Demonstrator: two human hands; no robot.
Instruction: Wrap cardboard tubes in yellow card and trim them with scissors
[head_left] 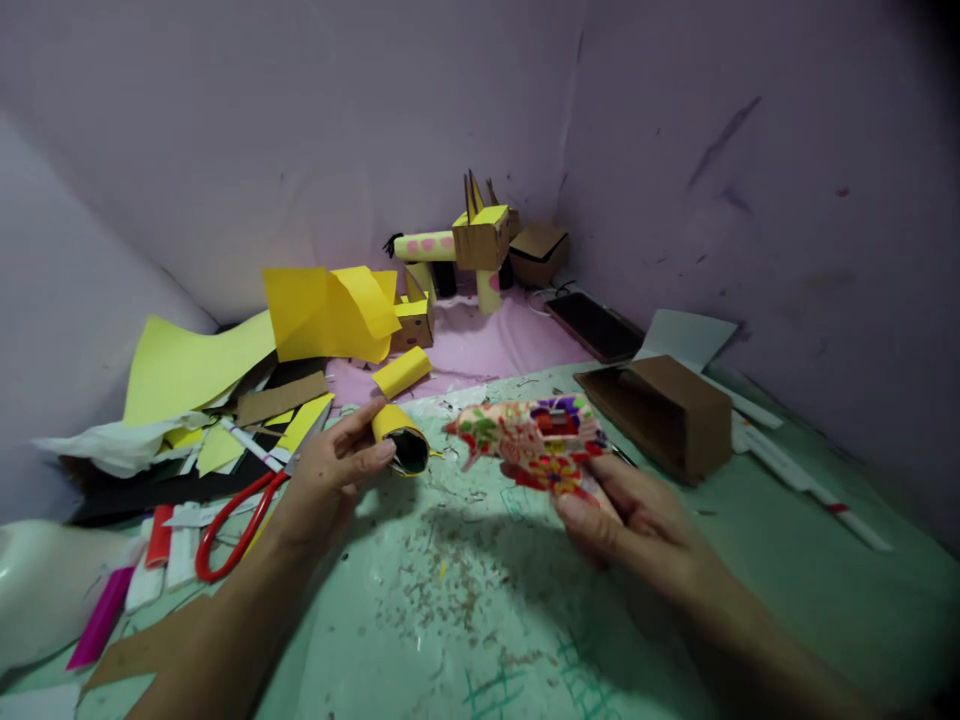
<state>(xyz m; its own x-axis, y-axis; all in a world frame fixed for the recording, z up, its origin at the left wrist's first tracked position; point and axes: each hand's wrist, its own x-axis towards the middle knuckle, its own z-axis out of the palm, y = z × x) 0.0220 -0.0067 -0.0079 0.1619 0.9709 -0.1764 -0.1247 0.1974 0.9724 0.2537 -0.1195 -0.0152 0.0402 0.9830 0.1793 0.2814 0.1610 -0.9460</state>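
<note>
Between the thumb and fingers of my left hand [346, 465] is a short yellow paper-covered tube [390, 422], its dark hollow end facing me. My right hand [626, 510] is wrapped round the handle of a glue gun [536, 440] covered in a bright floral pattern. The gun's nozzle points left, towards the tube, with a gap between them. Just behind the held tube lies another yellow roll [403, 372]. Red-handled scissors [240, 525] rest beside my left forearm.
A yellow cardboard animal figure [480, 240] stands at the back, near a smaller box head [414, 325]. Yellow paper sheets [322, 315] and scraps pile up at left. An open cardboard box [675, 415] and a phone [594, 325] lie at right. Crumbs dot the green tabletop [465, 660].
</note>
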